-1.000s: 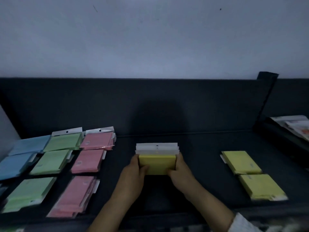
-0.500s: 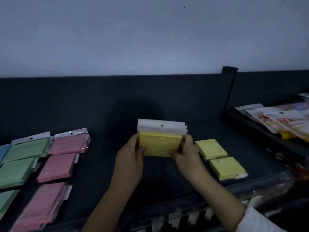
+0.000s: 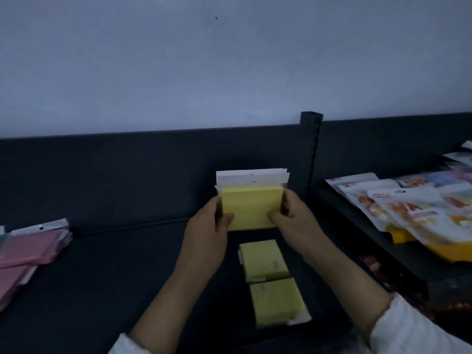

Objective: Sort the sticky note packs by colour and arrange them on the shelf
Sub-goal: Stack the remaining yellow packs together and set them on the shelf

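A stack of yellow sticky note packs with white header cards is held upright above the dark shelf. My left hand grips its left edge and my right hand grips its right edge, thumbs on the front face. Below the stack, two yellow packs lie flat on the shelf, one behind the other. Pink packs lie at the far left edge of the view.
A dark back panel and an upright post divide this shelf from the one on the right, where several white and orange printed packets lie. A pale wall rises behind.
The view has swung right: green and blue packs have left the frame. Both hands have carried the yellow stack to the right and up, so it now hangs over the two lying yellow packs.
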`<state>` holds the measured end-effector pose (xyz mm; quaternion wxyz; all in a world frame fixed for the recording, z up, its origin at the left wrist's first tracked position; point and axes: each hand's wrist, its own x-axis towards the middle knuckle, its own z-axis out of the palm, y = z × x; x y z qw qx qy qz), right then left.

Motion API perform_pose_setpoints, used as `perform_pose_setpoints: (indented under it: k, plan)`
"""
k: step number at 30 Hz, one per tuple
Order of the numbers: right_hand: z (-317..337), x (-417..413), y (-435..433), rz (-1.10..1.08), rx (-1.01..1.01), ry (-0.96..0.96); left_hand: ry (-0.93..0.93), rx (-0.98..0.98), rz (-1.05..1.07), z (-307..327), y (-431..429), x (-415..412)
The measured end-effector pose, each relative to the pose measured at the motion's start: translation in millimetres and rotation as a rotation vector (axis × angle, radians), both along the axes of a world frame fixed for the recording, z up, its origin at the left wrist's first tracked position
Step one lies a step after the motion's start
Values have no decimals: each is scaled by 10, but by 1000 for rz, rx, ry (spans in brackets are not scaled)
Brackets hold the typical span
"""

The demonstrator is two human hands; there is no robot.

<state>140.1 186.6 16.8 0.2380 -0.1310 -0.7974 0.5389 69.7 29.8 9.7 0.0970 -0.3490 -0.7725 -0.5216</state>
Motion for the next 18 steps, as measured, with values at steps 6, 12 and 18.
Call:
perform_pose_setpoints:
  k: [6, 12, 18]
  plan:
    - [-18, -221, 412, 112, 21, -73, -60, -94, 145, -158, 402, -254]
    - [-226, -577, 668, 115, -74, -273, -290, -109, 260, -370, 599, -498]
    - [-487, -774, 779, 107, -168, -350, -478, -113, 352, -595, 703, -659]
